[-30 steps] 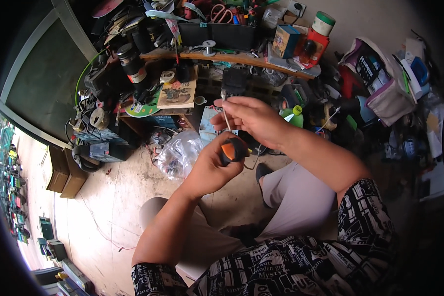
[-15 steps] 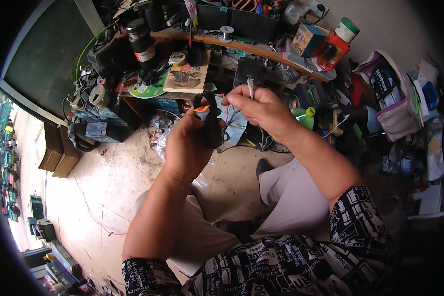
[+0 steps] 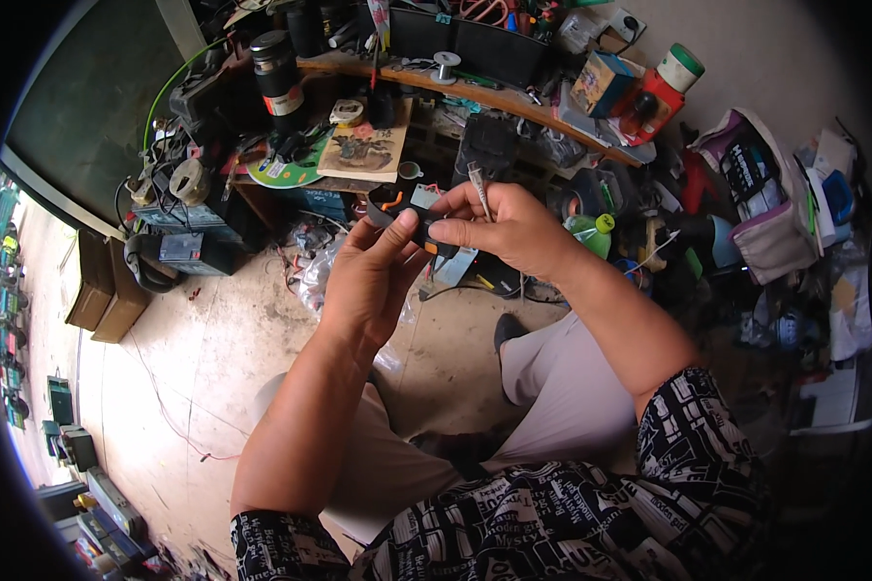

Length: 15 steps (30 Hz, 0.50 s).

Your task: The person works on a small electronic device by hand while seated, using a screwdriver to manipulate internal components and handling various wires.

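Note:
My left hand is closed round a black tool with orange parts, thumb across it. My right hand reaches in from the right, its thumb and fingers on that tool too, while a pale cable with a small plug end sticks up between its fingers. The two hands meet at the middle of the view, above the cluttered floor beside a low shelf. The far side of the tool is partly hidden by my fingers.
A book, a black flask and a solder spool sit on wooden shelves. A green bottle and an open bag are at the right. A plastic bag and cardboard boxes lie left.
Since a second ago the tool has turned and moved up. My right hand has come down from the cable's upright position onto the tool, its thumb now against it.

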Motion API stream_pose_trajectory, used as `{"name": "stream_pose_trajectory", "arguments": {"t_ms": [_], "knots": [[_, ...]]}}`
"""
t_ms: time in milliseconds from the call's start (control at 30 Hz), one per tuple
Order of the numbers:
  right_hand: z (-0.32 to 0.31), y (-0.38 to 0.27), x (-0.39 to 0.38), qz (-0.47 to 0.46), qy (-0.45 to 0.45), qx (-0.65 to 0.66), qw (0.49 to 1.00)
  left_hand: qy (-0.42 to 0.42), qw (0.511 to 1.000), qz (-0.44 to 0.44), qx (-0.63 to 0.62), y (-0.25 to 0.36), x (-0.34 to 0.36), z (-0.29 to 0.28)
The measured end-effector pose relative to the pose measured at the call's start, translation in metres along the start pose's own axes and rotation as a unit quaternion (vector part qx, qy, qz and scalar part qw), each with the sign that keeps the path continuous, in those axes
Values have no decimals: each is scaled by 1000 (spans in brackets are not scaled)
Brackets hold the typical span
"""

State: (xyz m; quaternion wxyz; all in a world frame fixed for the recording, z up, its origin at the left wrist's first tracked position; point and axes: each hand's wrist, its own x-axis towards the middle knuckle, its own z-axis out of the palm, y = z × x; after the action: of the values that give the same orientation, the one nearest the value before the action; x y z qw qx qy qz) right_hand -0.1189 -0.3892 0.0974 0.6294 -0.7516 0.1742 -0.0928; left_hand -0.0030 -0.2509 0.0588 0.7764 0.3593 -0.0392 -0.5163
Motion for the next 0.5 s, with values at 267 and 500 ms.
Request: {"name": "stream_pose_trajectory", "arguments": {"t_ms": [267,500], "knots": [[-7,5,1,114,45,183,975,-15,999,30,-10,-2,2,-5],[-10,13,1,164,-1,383,909,-32,997,9,73,-7,-3,1]]}}
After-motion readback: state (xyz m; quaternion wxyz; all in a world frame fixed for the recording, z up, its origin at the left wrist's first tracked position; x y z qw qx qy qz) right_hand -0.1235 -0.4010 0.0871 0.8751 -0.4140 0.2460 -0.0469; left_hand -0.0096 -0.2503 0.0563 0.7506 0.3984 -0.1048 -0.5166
